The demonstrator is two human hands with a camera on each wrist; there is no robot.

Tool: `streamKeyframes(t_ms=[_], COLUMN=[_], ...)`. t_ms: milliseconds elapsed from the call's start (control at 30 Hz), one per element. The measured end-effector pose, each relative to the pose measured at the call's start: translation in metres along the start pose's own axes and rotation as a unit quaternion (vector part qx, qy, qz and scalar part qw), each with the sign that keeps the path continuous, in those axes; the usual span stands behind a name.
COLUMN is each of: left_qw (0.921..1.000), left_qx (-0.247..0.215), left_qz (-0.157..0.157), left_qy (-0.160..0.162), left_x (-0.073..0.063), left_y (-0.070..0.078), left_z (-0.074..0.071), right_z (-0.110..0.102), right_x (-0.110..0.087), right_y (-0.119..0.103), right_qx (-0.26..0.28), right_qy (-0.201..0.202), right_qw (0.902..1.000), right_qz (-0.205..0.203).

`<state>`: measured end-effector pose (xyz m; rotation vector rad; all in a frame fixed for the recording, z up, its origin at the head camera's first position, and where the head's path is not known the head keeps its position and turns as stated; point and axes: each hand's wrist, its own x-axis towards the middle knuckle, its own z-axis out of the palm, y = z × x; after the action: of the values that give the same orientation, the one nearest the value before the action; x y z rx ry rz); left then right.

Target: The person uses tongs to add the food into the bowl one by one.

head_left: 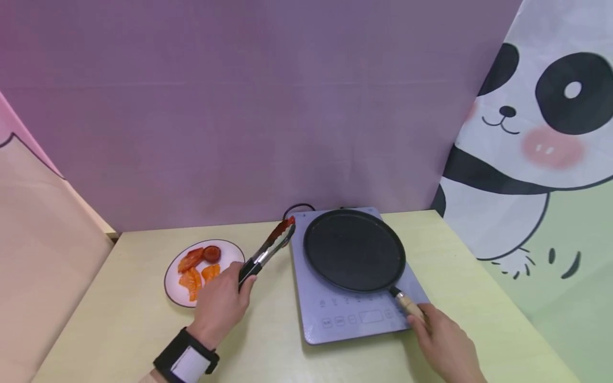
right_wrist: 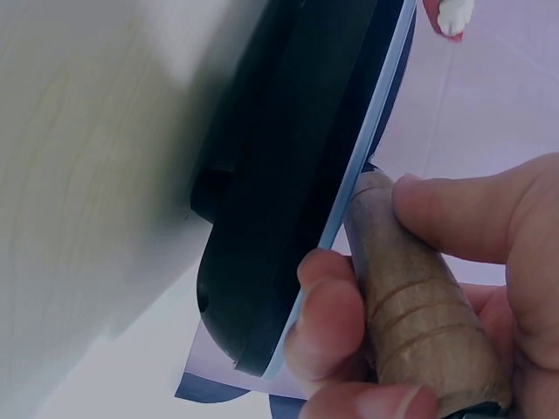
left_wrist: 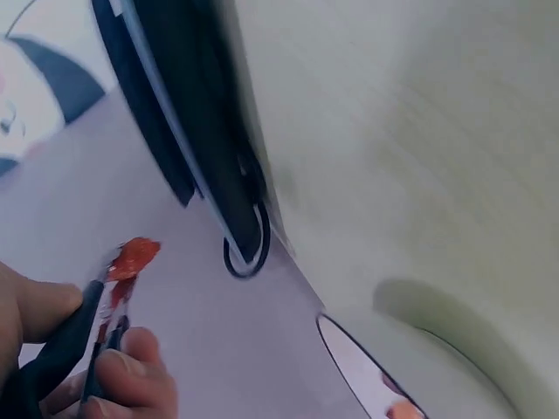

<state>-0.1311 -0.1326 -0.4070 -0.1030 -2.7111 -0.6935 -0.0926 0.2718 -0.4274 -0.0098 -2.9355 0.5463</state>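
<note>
Beside the far left edge of the induction cooker [head_left: 316,316], as seen in the head view, a red piece of food [left_wrist: 135,258] is held at the tips of the black-handled tongs [head_left: 262,257]. For what seems to be a carry, moderate, even pressure should be applied: if it were eased, the piece might be dropped; if overdone, it might be crushed. The griddle pan [head_left: 354,250], its upper face bare, is best left flat on the cooker, with its wooden handle [right_wrist: 419,323] steadied rather than pushed.

The black-handled tongs are clamped between the thumb and curled fingers of the left hand [head_left: 220,303]; the red piece lies well beyond those fingertips, untouched by them. By the right hand [head_left: 445,340] the wooden handle is gripped, thumb and fingers being closed round it. Partly hidden by the left hand, a white plate [head_left: 173,276] is seen, on which orange slices [head_left: 190,282] and a round brownish-red slice [head_left: 212,254] are laid. How high the piece is held above the table [head_left: 268,340] cannot be told.
</note>
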Motion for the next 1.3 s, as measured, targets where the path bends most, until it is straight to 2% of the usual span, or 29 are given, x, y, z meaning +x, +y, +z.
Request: streamKeyframes(t_ms=[167,267,400,500,667,900,1033,1133,1300], left_qw=[0.9974,0.9947,0.9904,0.9838,0.9686,0.9534,0.9402,0.9314,0.9215], left_qx=[0.020,0.034,0.056,0.084,0.123,0.172,0.208,0.224,0.242], left_qz=[0.058,0.089,0.124,0.157,0.211,0.243,0.264,0.279,0.295], left_qy=[0.037,0.038,0.023,0.023,0.044,0.044,0.055,0.064,0.073], left_x=[0.007,0.012,0.018,0.026,0.039,0.061,0.074,0.081,0.090], left_y=[0.010,0.019,0.032,0.042,0.054,0.067,0.071,0.074,0.082], left_z=[0.015,0.022,0.029,0.035,0.041,0.047,0.052,0.058,0.064], right_z=[0.001,0.000,0.000,-0.001,-0.001,0.000,0.000,0.000,0.000], right_x=[0.001,0.001,0.002,0.001,0.001,0.001,0.001,0.001,0.000], right_y=[0.000,-0.001,-0.002,-0.002,-0.003,-0.003,-0.002,-0.002,-0.003], right_qx=[0.000,-0.001,0.000,0.000,0.002,0.001,0.002,0.004,0.008], right_qy=[-0.001,-0.001,0.003,0.002,-0.003,0.003,0.005,0.005,0.008], right_qw=[1.0000,1.0000,1.0000,1.0000,1.0000,1.0000,1.0000,1.0000,0.9999], right_qz=[0.000,0.000,-0.002,-0.001,0.001,-0.001,0.000,-0.001,-0.001])
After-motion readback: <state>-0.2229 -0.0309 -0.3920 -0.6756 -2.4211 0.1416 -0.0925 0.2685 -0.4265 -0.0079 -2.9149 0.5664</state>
